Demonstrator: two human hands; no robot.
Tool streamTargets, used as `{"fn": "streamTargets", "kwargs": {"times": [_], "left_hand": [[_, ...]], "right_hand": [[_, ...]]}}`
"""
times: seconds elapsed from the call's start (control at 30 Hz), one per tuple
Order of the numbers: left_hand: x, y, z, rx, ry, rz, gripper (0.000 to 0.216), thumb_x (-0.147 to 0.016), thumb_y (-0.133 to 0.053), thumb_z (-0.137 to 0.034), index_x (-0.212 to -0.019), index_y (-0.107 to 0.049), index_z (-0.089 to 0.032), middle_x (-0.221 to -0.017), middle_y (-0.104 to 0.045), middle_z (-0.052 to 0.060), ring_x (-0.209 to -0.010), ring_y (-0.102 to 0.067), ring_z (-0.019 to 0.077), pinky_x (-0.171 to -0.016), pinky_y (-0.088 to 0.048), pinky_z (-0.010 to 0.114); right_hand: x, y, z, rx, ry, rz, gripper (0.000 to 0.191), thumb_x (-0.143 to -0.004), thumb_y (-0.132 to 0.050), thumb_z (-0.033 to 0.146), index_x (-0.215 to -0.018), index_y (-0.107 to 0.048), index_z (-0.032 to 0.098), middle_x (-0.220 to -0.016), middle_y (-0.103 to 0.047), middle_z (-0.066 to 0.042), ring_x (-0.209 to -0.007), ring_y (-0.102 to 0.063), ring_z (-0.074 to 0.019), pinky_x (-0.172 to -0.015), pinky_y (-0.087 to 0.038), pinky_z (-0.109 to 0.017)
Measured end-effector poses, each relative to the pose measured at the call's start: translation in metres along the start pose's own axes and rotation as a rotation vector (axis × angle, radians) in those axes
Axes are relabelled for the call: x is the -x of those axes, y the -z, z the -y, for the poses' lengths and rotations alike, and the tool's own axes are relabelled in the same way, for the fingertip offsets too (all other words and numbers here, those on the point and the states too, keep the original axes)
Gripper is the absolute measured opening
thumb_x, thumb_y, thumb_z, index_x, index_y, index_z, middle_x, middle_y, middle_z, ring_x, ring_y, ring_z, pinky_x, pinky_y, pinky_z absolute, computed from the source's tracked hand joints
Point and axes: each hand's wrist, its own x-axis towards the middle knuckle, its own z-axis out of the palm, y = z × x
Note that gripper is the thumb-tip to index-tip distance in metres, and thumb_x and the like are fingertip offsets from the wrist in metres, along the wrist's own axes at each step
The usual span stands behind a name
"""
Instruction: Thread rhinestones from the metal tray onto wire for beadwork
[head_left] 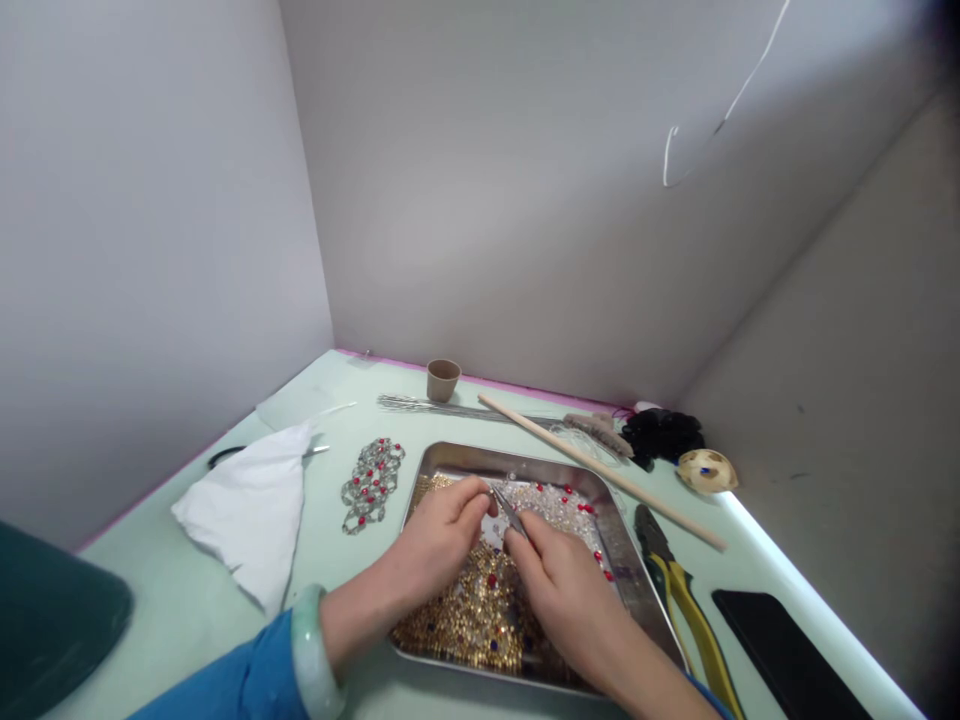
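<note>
My right hand [566, 580] is closed around a pair of metal tweezers [510, 510], whose points face up and left. Right at those points, my left hand [442, 525] pinches thumb and forefinger together on something small that I cannot make out. Both hands are above a metal tray [442, 455]. Gold beads [465, 610] fill its front and left part, with a few red and dark ones among them. Clear beads [551, 505] and red beads [585, 508] lie toward the back right. The hands hide part of the tray.
Left of the tray lie a red-beaded wire piece [373, 480] and a white cloth [251, 500] partly over scissors [319, 451]. Behind are a brown cup [443, 380], thin wires [420, 405] and a wooden stick [600, 465]. Yellow-handled pliers [694, 610] and a black phone-like slab [784, 645] lie right.
</note>
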Motion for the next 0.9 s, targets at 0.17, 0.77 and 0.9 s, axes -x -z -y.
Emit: {"fn": "streamTargets", "kwargs": {"times": [0.17,0.77,0.9], "left_hand": [[0.0012,-0.0003,-0.0045,0.05,0.018,0.001,0.023,-0.087,-0.039,-0.032,-0.076,-0.052,-0.017,-0.052,-0.039,-0.005,-0.05,-0.036,0.0091,-0.05,-0.028,0.023],[0.0017,-0.0022,-0.0034,0.286,0.133,0.047,0.024,-0.088,-0.036,-0.039,-0.082,-0.046,-0.018,-0.047,-0.039,-0.007,-0.035,-0.029,0.0057,-0.038,-0.023,0.02],[0.0016,-0.0033,-0.0017,0.283,0.118,0.065,0.023,-0.088,-0.036,-0.038,-0.084,-0.046,-0.019,-0.046,-0.039,-0.008,-0.034,-0.028,0.0055,-0.037,-0.022,0.02]], "right_hand": [[-0.0003,0.0051,0.0015,-0.1,-0.004,0.046,0.029,-0.09,-0.031,0.033,-0.065,-0.036,0.02,-0.062,-0.049,0.001,-0.06,-0.045,-0.0139,-0.054,-0.026,-0.026],[-0.0005,0.0042,-0.0001,-0.211,-0.001,0.046,0.027,-0.091,-0.034,0.036,-0.073,-0.046,0.02,-0.072,-0.054,0.001,-0.069,-0.048,-0.0141,-0.062,-0.032,-0.027],[-0.001,0.0022,-0.0018,-0.177,-0.002,0.031,0.028,-0.091,-0.034,0.037,-0.072,-0.045,0.02,-0.067,-0.053,0.001,-0.065,-0.047,-0.014,-0.058,-0.03,-0.027]]}}
